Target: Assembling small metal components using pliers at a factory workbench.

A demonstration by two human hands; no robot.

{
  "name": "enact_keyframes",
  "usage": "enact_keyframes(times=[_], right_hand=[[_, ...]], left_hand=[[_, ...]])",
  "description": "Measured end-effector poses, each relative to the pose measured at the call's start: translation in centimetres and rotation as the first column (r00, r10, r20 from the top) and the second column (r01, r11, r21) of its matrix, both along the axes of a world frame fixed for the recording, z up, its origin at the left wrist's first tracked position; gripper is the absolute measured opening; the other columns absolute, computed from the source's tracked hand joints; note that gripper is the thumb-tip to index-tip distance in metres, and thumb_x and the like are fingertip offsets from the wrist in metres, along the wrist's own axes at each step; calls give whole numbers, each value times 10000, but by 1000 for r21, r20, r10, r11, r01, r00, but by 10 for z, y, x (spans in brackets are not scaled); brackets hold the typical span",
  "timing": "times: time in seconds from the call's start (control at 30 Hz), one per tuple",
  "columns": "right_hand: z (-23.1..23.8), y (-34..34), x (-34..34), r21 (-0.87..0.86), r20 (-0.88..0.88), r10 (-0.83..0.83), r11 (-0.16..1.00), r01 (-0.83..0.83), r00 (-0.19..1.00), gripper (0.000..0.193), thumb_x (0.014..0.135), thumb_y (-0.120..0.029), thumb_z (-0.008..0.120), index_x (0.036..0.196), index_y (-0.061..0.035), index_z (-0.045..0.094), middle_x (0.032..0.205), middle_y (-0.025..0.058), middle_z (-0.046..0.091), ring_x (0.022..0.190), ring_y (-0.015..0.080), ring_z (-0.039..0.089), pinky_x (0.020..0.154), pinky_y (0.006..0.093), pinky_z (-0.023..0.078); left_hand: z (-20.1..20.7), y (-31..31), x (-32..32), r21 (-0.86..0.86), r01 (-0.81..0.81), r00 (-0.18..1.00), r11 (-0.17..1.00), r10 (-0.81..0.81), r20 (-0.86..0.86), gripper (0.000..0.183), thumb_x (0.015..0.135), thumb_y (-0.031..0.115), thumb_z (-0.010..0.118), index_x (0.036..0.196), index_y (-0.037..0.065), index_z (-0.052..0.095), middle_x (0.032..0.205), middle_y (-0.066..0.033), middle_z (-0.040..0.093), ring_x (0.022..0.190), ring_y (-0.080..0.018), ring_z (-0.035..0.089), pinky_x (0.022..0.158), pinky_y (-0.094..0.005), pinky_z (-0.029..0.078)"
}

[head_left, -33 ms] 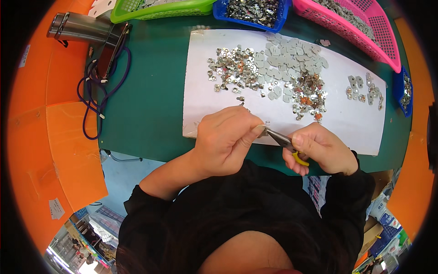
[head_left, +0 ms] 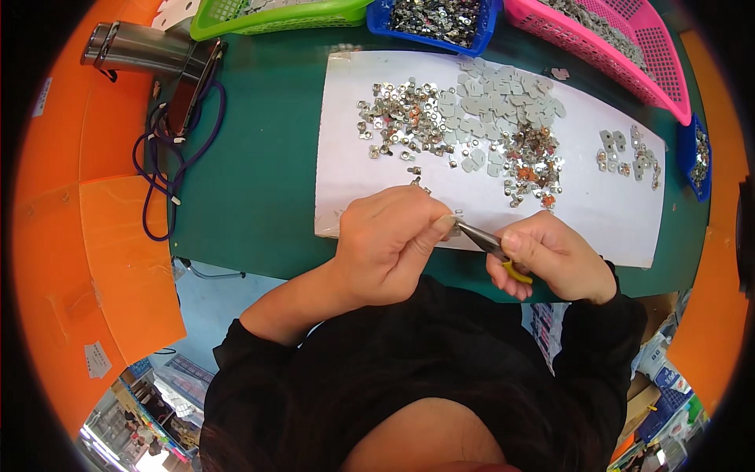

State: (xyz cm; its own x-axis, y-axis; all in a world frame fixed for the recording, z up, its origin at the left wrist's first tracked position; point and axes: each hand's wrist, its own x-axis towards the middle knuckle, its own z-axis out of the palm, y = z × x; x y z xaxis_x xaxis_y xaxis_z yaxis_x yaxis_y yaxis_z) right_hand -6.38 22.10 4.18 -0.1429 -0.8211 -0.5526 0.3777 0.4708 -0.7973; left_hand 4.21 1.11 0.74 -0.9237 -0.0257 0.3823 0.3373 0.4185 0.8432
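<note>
My left hand (head_left: 393, 244) is closed in a pinch at the near edge of the white sheet. Between its thumb and forefinger sits a small metal piece (head_left: 454, 230), mostly covered by the fingers. My right hand (head_left: 553, 256) is wrapped round the yellow handles of needle-nose pliers (head_left: 480, 237). The pliers' dark jaws point left and meet the piece at my left fingertips. Just beyond my hands lie small shiny metal clips (head_left: 401, 118), flat grey plates (head_left: 503, 94) and a heap of silver and coppery parts (head_left: 535, 161).
A white sheet (head_left: 338, 173) covers part of the green table (head_left: 252, 181). Farther back are a green basket (head_left: 283, 22), a blue bin (head_left: 464, 49) and a pink basket (head_left: 668, 86). A small blue tray (head_left: 692, 145) stands right; a steel cylinder (head_left: 149, 47) and purple cord (head_left: 216, 126) lie left.
</note>
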Motion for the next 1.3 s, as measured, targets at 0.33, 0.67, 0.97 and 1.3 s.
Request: enact_keyframes(times=[0.33,0.67,0.97,1.3], right_hand=[[-5,-16,48,-71,-929,-140,976,208,342,248,888,-206,667,759,-40,534,606,106,552,535,328,554,474,414,415],[12,-2,24,-27,-751,-90,994,106,654,258,944,-179,494,784,3,582,653,129,566,551,274,547,543,327,412],[9,-1,16,-69,-714,-165,984,167,681,244,941,-193,571,771,-21,602,574,148,491,492,321,490,480,366,368],[15,2,11,-21,-704,-69,997,77,707,277,954,-221,562,763,-25,600,563,148,477,500,332,495,483,370,375]], left_hand=[[-7,9,4,42,-167,981,985,162,107,121,907,-12,566,791,-15,601,645,-79,580,547,-169,575,501,-267,428],[-7,6,-1,162,-86,992,983,69,109,102,892,-34,559,799,-1,583,666,-78,555,555,-175,547,508,-270,404],[-1,-2,0,384,50,927,922,-186,327,191,987,52,486,845,-35,580,760,-51,581,650,-96,556,602,-233,470],[4,-3,0,178,111,941,978,-161,296,174,969,37,507,826,-34,578,741,-62,574,624,-111,571,571,-234,462]])
